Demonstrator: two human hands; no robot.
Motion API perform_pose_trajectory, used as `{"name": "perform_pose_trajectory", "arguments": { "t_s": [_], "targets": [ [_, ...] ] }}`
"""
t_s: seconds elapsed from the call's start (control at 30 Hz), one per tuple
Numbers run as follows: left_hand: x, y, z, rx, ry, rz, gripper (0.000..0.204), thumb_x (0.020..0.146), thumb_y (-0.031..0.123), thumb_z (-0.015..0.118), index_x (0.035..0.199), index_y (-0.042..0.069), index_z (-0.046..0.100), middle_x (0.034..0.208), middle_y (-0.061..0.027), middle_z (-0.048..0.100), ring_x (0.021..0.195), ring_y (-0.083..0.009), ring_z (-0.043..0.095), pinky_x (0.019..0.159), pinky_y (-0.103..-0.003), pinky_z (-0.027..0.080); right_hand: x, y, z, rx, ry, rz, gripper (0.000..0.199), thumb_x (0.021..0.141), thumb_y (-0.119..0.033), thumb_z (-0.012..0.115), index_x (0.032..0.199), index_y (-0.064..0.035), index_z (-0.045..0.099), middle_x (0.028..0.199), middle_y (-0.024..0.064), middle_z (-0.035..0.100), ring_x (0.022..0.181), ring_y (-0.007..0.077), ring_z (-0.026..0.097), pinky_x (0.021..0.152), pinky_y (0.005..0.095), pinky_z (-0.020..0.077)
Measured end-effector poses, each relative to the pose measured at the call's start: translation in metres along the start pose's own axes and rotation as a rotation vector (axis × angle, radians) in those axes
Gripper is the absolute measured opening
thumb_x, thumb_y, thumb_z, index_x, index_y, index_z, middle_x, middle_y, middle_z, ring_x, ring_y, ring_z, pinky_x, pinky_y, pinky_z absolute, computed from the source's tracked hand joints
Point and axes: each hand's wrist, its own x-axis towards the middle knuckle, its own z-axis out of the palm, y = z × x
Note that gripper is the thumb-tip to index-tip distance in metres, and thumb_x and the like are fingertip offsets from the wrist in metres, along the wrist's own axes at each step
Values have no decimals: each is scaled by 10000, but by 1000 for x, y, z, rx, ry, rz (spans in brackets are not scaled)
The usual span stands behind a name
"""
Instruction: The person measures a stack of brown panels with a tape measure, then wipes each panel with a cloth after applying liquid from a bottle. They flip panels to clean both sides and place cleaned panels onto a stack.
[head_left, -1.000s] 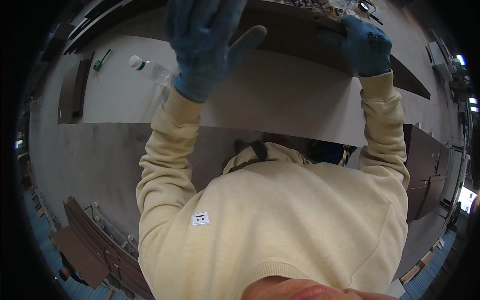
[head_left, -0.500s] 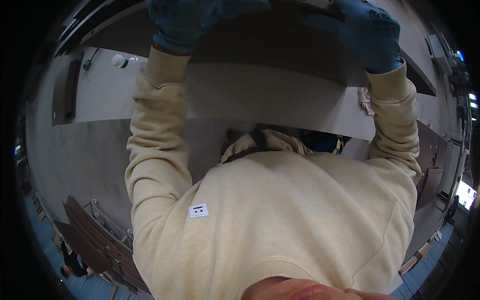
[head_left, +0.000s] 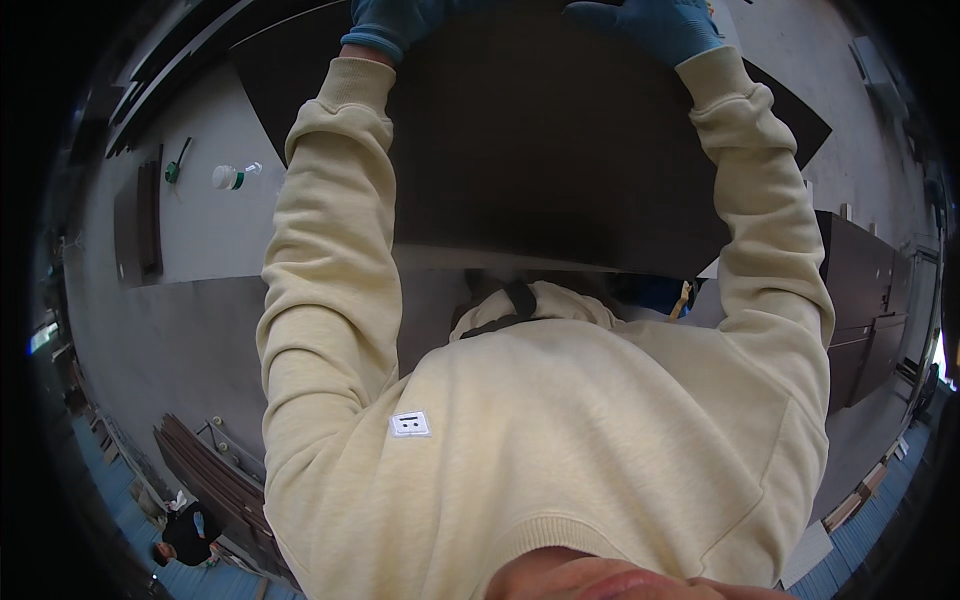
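Observation:
A large dark brown panel [head_left: 550, 140] spreads in front of me, its near edge close to my waist and slightly blurred. My left hand [head_left: 400, 25], in a blue glove, is on the panel's far side, left of the middle, cut off by the top of the picture. My right hand [head_left: 655, 28], gloved the same way, holds the far edge further right. Its thumb lies along the panel's face, pointing left. The other fingertips of both hands are hidden or out of the picture. Both arms reach forward in cream sleeves.
A pale worktable [head_left: 205, 225] lies under the panel. On its left are a clear bottle with a white cap [head_left: 228, 178], a small green tool [head_left: 173, 172] and dark strips [head_left: 140, 220]. Dark boxy panels [head_left: 860, 270] stand at right. A person [head_left: 188, 533] is behind, lower left, near stacked boards [head_left: 215, 470].
The panel's near edge has come toward me and now covers most of the table in front. Its face shows more fully. Both hands have moved further away, toward the picture's top.

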Motion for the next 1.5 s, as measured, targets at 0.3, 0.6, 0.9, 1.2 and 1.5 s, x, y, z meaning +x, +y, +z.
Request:
{"name": "perform_pose_trajectory", "arguments": {
  "t_s": [0.3, 0.6, 0.9, 1.2, 1.5],
  "targets": [
    [10, -65, 163, -106, -531, -365, 783, 824, 790, 649, 1148, 89, 776, 1143, -207, 748, 1132, -398, 684, 1003, -467, 518, 41, 54, 181, 395, 365, 153, 478, 889, -582, 740, 1002, -117, 745, 862, 131, 725, 830, 339, 707, 745, 430, 559],
    [-67, -102, 277, -185, -817, -678, 681, 847, 702, 682, 1071, 68, 793, 1048, -166, 778, 1042, -354, 723, 963, -417, 522, -219, 185, 239, 82, 376, 471, 447, 895, -364, 737, 1218, -62, 670, 1288, 161, 689, 1202, 339, 640, 1060, 469, 450],
    [-23, -51, 236, -448, 64, -267, 357, 1064, 336, 566, 1110, 59, 788, 1056, -153, 778, 1053, -354, 725, 1009, -412, 527, -314, 253, 333, -179, -90, 968, 653, 1033, -593, 464, 1585, -246, 450, 1670, 132, 366, 1572, 299, 282, 1269, 571, 120],
    [-187, 43, 185, -45, -206, -286, 622, 1020, 437, 574, 1484, 25, 528, 1555, -253, 462, 1445, -459, 429, 1185, -546, 347, -211, 166, 275, 549, 544, 733, 345, 1015, -103, 588, 1336, 11, 641, 1348, 226, 659, 1261, 397, 627, 1064, 437, 505],
    [-268, 46, 179, 54, -282, -390, 711, 985, 449, 579, 1546, 30, 452, 1614, -247, 391, 1500, -447, 356, 1211, -561, 306, -92, -15, 333, 499, -23, 27, 713, 867, -644, 647, 1454, -245, 581, 1682, 83, 338, 1576, 355, 235, 1228, 720, 55]
  ]
}}
